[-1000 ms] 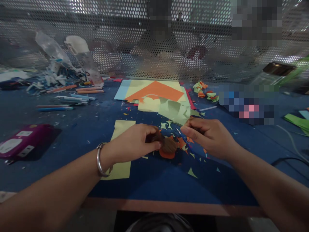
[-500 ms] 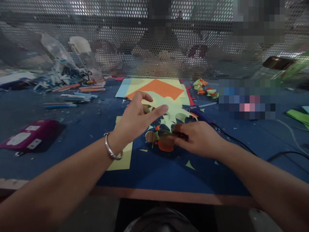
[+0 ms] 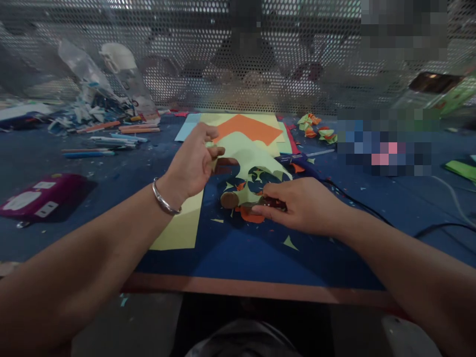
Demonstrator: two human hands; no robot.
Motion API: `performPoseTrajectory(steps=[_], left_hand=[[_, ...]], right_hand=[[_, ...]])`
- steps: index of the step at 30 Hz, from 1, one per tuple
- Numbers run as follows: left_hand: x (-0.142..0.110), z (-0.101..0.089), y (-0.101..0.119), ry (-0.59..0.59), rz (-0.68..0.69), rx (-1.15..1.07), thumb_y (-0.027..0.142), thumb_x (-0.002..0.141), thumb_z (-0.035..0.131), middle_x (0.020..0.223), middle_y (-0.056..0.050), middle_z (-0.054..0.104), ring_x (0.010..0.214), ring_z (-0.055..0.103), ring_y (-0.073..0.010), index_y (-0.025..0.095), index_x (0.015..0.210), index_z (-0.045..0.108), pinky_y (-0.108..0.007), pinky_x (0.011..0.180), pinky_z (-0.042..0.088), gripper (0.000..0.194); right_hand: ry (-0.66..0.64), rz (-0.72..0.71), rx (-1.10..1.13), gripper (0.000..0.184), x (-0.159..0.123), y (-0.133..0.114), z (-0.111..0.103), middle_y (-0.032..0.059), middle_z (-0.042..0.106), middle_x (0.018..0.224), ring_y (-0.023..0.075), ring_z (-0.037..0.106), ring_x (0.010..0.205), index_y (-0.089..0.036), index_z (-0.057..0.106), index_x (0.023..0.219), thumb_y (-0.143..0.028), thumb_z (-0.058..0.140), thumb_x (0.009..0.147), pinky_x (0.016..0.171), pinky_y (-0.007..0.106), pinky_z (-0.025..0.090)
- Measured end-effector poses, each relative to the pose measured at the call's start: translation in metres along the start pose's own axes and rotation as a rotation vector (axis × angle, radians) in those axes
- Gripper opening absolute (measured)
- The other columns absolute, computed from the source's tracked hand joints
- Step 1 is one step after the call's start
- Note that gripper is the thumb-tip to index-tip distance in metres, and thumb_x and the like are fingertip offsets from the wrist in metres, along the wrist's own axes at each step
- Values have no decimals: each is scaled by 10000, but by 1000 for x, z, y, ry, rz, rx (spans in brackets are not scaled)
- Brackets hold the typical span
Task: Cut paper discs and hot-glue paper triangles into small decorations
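Observation:
My left hand is raised left of a light green paper sheet, its fingers curled around a small pale green piece of paper. The sheet has curved cut-outs along its near edge. My right hand grips the dark reddish-brown handle of a knife-like tool; its thin metal part points left over the sheet's near strip. Just beyond its tip sits a round brown wooden-looking piece. An orange rounded piece lies beneath the tool. Small green and orange scraps surround them.
A yellow sheet lies below my left wrist. Stacked coloured paper and crumpled scraps are farther back. Pencil-like sticks, a bottle and a purple case stand left. A black cable runs right.
My left hand has shifted left and its fingers have curled in, with a pale green paper piece showing between them. My right hand stays near the same spot with the tool.

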State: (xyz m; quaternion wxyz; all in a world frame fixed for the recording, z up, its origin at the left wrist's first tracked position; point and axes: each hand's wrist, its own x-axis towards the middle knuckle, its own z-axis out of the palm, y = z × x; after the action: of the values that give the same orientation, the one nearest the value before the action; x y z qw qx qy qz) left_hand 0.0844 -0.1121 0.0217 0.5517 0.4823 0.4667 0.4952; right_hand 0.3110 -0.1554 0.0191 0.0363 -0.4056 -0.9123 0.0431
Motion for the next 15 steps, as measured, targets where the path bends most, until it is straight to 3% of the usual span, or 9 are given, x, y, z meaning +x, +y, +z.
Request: performPoseTrajectory(steps=[2, 4, 8, 11, 13, 15], left_hand=[[-5, 7, -5, -70, -31, -88, 427, 855, 628, 817, 2, 593, 701, 659, -151, 229, 1015, 508, -320, 705, 539, 280], [-8, 14, -12, -83, -1, -40, 380, 792, 732, 844, 1, 616, 729, 641, -137, 220, 926, 523, -290, 662, 509, 295], [-5, 18, -16, 15, 103, 27, 294, 811, 713, 775, 28, 596, 669, 550, -100, 209, 835, 528, -281, 644, 477, 205], [2, 3, -2, 108, 245, -12, 275, 865, 669, 762, 62, 563, 694, 520, -76, 223, 855, 512, -256, 673, 482, 166], [7, -15, 11, 294, 442, -17, 284, 832, 702, 702, 83, 493, 638, 478, -64, 217, 854, 476, -249, 598, 450, 237], [14, -34, 20, 384, 478, 9, 328, 871, 661, 697, 93, 463, 619, 427, -55, 218, 899, 460, -254, 609, 455, 231]], right_hand=[[-9, 3, -1, 464, 1, -1, -1, 37, 654, 703, 165, 567, 623, -190, 555, 783, -580, 398, 980, 544, 277, 220], [-15, 7, 0, 461, 2, -2, -1, 40, 661, 709, 165, 569, 626, -188, 562, 782, -573, 401, 978, 546, 278, 222], [-14, 16, 5, 445, 3, -1, 1, 39, 666, 713, 164, 568, 622, -187, 563, 783, -568, 426, 967, 547, 275, 221], [-6, 6, 7, 434, 2, 0, 2, 36, 657, 711, 159, 563, 623, -188, 556, 778, -560, 434, 965, 546, 274, 221], [-3, 11, -1, 426, 1, 1, 2, 31, 643, 695, 156, 553, 612, -191, 547, 772, -556, 440, 963, 543, 273, 221], [0, 30, -7, 434, 1, 3, 0, 25, 635, 687, 153, 543, 602, -195, 540, 767, -573, 439, 957, 540, 271, 224]])
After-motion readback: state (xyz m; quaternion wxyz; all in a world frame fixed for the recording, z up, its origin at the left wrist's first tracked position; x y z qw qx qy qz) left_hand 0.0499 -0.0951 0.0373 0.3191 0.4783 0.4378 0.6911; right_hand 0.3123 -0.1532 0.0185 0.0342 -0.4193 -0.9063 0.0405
